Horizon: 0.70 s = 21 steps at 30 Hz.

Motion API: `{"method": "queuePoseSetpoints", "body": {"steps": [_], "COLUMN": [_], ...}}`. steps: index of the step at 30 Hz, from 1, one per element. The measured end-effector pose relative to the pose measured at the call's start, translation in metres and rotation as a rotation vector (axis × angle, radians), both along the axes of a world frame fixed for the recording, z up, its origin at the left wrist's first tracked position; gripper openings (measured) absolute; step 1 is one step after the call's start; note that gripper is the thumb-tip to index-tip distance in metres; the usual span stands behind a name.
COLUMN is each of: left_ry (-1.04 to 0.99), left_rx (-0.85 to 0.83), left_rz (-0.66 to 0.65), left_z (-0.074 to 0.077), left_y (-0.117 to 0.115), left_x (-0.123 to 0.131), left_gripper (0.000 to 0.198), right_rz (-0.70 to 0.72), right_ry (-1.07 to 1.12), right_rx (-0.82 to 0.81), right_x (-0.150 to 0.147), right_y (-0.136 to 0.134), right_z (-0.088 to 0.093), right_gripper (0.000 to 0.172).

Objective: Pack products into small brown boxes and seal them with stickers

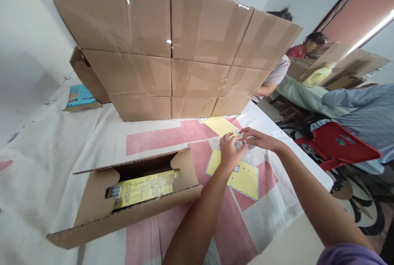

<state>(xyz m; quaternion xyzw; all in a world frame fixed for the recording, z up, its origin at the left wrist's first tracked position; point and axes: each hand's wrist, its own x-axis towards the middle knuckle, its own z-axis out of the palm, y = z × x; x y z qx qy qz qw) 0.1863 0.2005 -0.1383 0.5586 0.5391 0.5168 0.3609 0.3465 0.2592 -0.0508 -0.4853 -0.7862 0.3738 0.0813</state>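
Both hands meet over the right part of the table. My left hand (231, 150) is curled, its fingertips closed on a small clear, see-through piece (239, 145) that looks like plastic; its exact kind is too small to tell. From the other side, my right hand (257, 138) pinches at the same piece with bent fingers. Under and just in front of the hands lies a yellow patterned patch (246, 179) of the cloth print. To the left stands an open cardboard box (138, 215) with a yellow printed carton (146, 188) inside.
Taped cardboard boxes (200, 43) form a stacked wall at the back of the cloth-covered table (104, 133). A blue packet (81, 97) lies back left. Beyond the right edge are a red chair (347, 142), a seated person and a yellow bottle (318, 75).
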Motion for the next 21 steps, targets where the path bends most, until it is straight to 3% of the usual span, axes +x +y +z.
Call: {"method": "queuePoseSetpoints", "body": {"steps": [7,13,17,21], "left_ry": [-0.05,-0.088,-0.119,-0.185], "left_rx": [0.01,-0.026,-0.072,-0.124], "left_rz": [-0.005,-0.028,-0.019,0.01], "left_z": [-0.005,-0.003,0.001,0.004], "left_y": [0.004,0.005,0.004,0.0], "left_x": [0.004,0.002,0.003,0.009], "left_gripper": [0.009,0.004,0.01,0.013], "right_rz": [-0.028,-0.044,-0.224,-0.425], "right_ry": [0.098,0.122,0.28,0.395], "right_rx": [0.038,0.084,0.255,0.351], "right_x": [0.009,0.016,0.02,0.02], "right_y": [-0.001,-0.008,-0.015,-0.017], "right_z": [-0.01,-0.015,-0.04,-0.07], "right_gripper": [0.044,0.035,0.041,0.033]}}
